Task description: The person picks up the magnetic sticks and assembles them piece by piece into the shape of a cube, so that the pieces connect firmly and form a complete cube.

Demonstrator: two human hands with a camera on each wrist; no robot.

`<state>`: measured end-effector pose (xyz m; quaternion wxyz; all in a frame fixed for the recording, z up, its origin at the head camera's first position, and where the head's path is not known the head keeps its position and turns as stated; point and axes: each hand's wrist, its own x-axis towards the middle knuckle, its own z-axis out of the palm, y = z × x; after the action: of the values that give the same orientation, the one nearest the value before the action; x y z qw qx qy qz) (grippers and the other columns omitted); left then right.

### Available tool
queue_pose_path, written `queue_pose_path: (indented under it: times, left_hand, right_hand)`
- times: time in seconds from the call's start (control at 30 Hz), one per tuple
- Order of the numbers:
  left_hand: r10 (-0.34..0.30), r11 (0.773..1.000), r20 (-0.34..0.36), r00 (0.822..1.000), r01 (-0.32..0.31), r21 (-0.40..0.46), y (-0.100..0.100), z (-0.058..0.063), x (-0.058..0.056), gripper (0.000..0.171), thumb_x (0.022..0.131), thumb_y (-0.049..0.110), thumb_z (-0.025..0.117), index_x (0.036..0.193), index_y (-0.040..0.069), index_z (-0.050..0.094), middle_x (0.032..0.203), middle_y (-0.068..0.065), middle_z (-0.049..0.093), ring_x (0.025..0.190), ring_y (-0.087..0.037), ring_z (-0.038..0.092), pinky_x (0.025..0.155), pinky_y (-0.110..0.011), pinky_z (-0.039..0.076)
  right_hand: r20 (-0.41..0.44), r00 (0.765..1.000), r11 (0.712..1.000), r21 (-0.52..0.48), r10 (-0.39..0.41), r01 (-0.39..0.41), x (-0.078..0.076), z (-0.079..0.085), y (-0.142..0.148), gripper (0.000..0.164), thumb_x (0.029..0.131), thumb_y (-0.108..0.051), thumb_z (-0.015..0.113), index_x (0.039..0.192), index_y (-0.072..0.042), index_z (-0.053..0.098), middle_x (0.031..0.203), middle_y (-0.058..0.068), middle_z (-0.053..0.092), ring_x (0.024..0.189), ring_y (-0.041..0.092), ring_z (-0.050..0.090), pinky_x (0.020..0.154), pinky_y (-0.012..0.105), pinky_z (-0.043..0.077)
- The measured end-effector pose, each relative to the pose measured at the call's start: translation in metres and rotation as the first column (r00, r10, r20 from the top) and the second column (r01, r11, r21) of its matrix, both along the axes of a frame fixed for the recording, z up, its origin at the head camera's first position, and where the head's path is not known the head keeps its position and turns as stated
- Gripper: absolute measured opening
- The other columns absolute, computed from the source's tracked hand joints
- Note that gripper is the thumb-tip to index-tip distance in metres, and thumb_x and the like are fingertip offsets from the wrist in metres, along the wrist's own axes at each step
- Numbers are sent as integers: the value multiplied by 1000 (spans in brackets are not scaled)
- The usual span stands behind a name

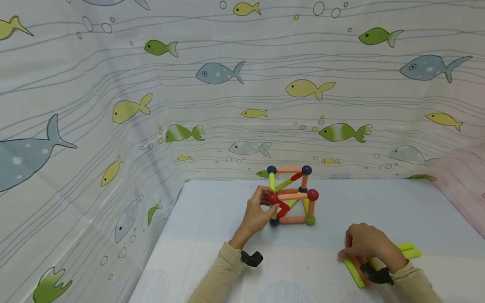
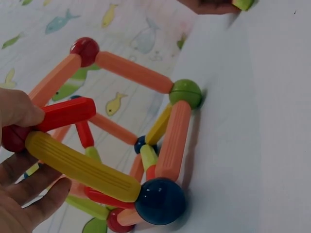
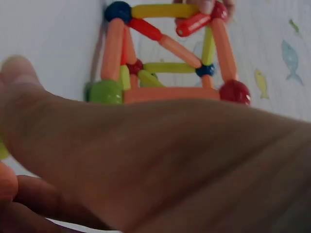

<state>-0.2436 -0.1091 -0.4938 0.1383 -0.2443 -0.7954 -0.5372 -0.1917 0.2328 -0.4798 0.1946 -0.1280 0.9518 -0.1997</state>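
Observation:
A cube-like frame of magnetic sticks and balls stands upright on the table, with orange sticks (image 1: 291, 219), dark blue balls (image 2: 160, 201) and a green ball (image 2: 185, 93) among its parts. At its near upper left corner my left hand (image 1: 254, 214) pinches a red ball (image 1: 273, 198). From that ball a short red stick (image 2: 68, 114) juts inward, the thumb on its end, and a yellow stick (image 2: 87, 166) runs down to a blue ball. My right hand (image 1: 369, 243) is bent over loose sticks at the right, thumb and fingers around an orange stick (image 3: 7, 182) beside a yellow-green stick (image 1: 354, 273).
More yellow-green sticks (image 1: 411, 251) lie behind the right wrist. The white table (image 1: 212, 210) meets a fish-patterned curtain (image 1: 212, 105) at the back and sides. Diagonal red and yellow-green sticks cross the frame's inside.

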Motion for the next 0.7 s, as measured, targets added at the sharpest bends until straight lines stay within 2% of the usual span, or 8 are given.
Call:
queue_pose_path:
  times: [0.13,0.3,0.4,0.53,0.63,0.7]
  left_hand:
    - [-2,1000,13,1000,2,7,-1,-1,-1,43,92,0,78,128,8,56,111,-11,75,100,-21,73,83,-26,61]
    - [-5,1000,21,1000,4,6,-1,0,-1,43,92,0,78,128,7,55,112,-11,74,102,-22,72,82,-26,61]
    - [-5,1000,24,1000,5,3,-1,0,-1,43,93,1,78,128,7,55,114,-11,74,103,-23,73,83,-27,61]
    - [-4,1000,27,1000,4,-3,-2,0,-1,42,94,2,77,128,7,55,116,-12,74,104,-23,73,83,-27,61]
    - [-4,1000,22,1000,4,-6,-2,-1,0,41,94,3,77,128,7,55,116,-13,74,104,-23,73,83,-27,61]
    - [-2,1000,21,1000,2,-7,-1,-1,0,41,94,3,77,128,7,54,116,-13,74,104,-23,73,83,-28,62]
  right_hand:
    - [-15,1000,999,51,8,-7,4,-5,-11,41,71,-43,97,73,-17,65,71,-3,60,66,18,55,57,35,44]
    - [-40,999,998,68,-3,6,2,-9,-21,40,73,-40,97,75,-16,64,72,-2,59,67,18,54,57,35,43]
    - [-55,998,999,34,-30,32,0,-13,-25,39,79,-42,92,80,-15,63,72,-1,57,66,18,53,58,34,41]
    - [-111,989,994,-64,-95,88,-5,-21,-34,35,89,-41,84,91,-12,65,69,0,56,61,17,52,55,32,39]
    - [-133,984,987,-117,-122,106,-6,-24,-40,33,91,-39,83,99,-12,66,73,-1,60,61,16,53,54,32,41]
    - [-113,987,988,-123,-112,98,-7,-23,-42,33,89,-38,85,100,-12,67,78,-1,63,65,17,54,57,33,43]
